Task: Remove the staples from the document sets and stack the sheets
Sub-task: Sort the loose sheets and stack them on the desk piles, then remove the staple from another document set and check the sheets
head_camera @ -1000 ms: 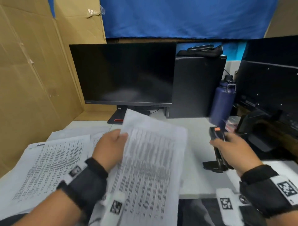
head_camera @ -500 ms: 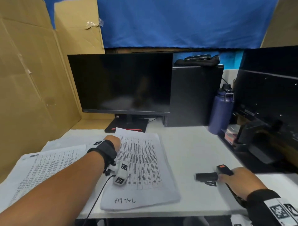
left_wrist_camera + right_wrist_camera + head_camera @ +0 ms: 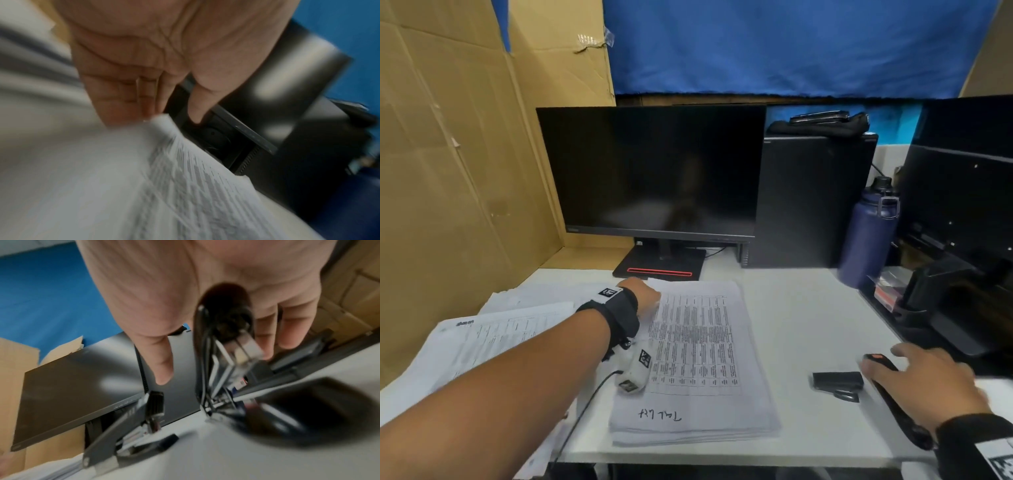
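A stack of printed sheets [image 3: 698, 359] lies on the white desk [image 3: 801, 325], with handwriting on its near margin. My left hand [image 3: 643, 296] reaches to the stack's far left corner. In the left wrist view its straight fingers [image 3: 123, 104] touch the paper's edge [image 3: 164, 120] and the thumb stands apart. A black stapler-like tool [image 3: 890, 394] with an orange tip lies on the desk at the right, its black head [image 3: 837, 380] pointing left. My right hand [image 3: 893, 366] hovers over it with spread, straight fingers. In the right wrist view the tool [image 3: 226, 331] sits under the palm.
More printed papers [image 3: 482, 342] spread over the desk's left side. A dark monitor [image 3: 650, 171] and a black computer tower [image 3: 808, 202] stand behind. A blue bottle [image 3: 866, 240] and black equipment [image 3: 945, 291] crowd the right edge. Cardboard [image 3: 448, 171] walls the left.
The left hand laid its sheet flat on the stack and now touches the far corner. The right hand lowered the tool onto the desk and straightened its fingers.
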The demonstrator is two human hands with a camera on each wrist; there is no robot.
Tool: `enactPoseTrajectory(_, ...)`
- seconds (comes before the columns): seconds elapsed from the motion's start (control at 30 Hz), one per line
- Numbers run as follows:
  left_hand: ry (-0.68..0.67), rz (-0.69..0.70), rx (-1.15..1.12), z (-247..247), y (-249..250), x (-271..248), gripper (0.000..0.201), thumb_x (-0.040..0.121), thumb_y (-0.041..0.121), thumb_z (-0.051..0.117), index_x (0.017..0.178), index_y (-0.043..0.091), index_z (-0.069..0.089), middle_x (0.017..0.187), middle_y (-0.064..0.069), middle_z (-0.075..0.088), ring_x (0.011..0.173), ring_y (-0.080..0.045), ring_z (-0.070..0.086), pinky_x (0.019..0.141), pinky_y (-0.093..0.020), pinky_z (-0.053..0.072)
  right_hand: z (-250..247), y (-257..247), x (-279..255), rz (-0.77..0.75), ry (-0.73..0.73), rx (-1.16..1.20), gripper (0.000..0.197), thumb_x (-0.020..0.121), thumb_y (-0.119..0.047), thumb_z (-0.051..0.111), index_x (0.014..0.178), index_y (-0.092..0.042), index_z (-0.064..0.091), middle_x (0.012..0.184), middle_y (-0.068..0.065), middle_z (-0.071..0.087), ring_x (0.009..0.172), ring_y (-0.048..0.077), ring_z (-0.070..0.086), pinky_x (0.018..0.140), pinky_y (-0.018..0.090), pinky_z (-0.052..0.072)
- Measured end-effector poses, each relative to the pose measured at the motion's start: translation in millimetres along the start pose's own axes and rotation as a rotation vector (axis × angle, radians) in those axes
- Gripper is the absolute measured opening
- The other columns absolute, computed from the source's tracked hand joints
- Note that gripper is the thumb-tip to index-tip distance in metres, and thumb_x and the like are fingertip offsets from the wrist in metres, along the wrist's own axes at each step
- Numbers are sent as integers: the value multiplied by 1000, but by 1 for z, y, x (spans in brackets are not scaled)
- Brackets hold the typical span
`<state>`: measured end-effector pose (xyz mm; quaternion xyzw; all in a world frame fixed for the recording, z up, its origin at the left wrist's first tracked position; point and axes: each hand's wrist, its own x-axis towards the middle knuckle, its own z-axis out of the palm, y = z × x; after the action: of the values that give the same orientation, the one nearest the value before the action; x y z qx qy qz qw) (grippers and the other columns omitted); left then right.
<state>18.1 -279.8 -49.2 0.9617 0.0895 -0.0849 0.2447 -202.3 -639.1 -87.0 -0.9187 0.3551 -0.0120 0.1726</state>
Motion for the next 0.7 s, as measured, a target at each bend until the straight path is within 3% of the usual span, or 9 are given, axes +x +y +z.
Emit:
enactPoseTrajectory(0.07, 23, 94, 210, -16, -10, 3, 42, 99, 41, 59, 120, 5, 64, 107, -8, 67, 96, -28, 66, 83, -34, 57, -6, -7, -2, -32, 93, -33, 73, 74, -83, 46, 133, -40, 50, 144, 5, 45, 131, 34, 38, 104, 53, 43)
enactPoseTrajectory(0.13, 52, 161, 435, -38, -28, 3, 44, 97, 45, 58, 113, 6, 70, 92, -3, 64, 88, -24, 62, 75, -31, 48, -10, -12, -8, -91, 166, -21, 76, 67, -87, 40, 126, -43, 55, 142, 4, 47, 130, 33, 40, 105, 53, 41)
enactPoseTrajectory(0.2, 47, 137, 610, -64, -61, 0, 41, 96, 45, 58, 113, 9, 70, 97, -4, 65, 93, -25, 62, 77, -31, 45, -6, -19, -11, -171, 193, 36, 79, 58, -91, 35, 117, -44, 59, 136, 1, 52, 127, 31, 44, 104, 55, 42)
enactPoseTrajectory(0.3, 21, -37, 816, -97, -119, -10, 36, 95, 39, 58, 116, 13, 71, 108, -6, 69, 104, -24, 67, 83, -28, 52, -2, -37, -24, -266, 160, 63, 68, 59, -91, 39, 110, -49, 58, 132, -4, 54, 122, 28, 50, 105, 52, 43)
enactPoseTrajectory(0.4, -43, -158, 821, -116, -178, -10, 38, 87, 52, 69, 104, 18, 72, 104, -1, 71, 91, -19, 66, 80, -23, 51, 2, -55, -41, -351, 126, -12, 63, 65, -84, 47, 117, -50, 57, 136, -10, 51, 127, 24, 44, 108, 47, 40)
enactPoseTrajectory(0.43, -33, -181, 783, -119, -199, -6, 51, 80, 62, 71, 105, 18, 71, 106, 0, 72, 94, -19, 68, 83, -24, 53, 5, -60, -47, -367, 107, -38, 59, 69, -81, 51, 120, -51, 55, 139, -12, 47, 129, 22, 40, 108, 45, 39)
enactPoseTrajectory(0.57, 42, -262, 577, -121, -244, 2, 125, 51, 92, 68, 150, 19, 46, 153, -3, 53, 136, -24, 54, 115, -36, 42, 17, -69, -67, -483, 94, -111, 54, 78, -78, 50, 128, -57, 45, 147, -19, 35, 132, 17, 35, 109, 35, 37)
enactPoseTrajectory(0.63, 6, -276, 494, -122, -260, 14, 149, 26, 101, 67, 151, 22, 46, 151, 0, 55, 133, -24, 56, 115, -38, 43, 22, -71, -73, -503, 65, -110, 56, 79, -80, 44, 131, -59, 39, 149, -21, 29, 135, 14, 32, 110, 32, 34)
enactPoseTrajectory(0.7, 20, -332, 393, -123, -274, 27, 162, 14, 93, 76, 152, 17, 39, 147, -2, 57, 129, -26, 58, 109, -40, 48, 27, -71, -74, -527, 65, -105, 59, 78, -82, 43, 133, -60, 35, 151, -22, 24, 139, 11, 27, 111, 31, 32)
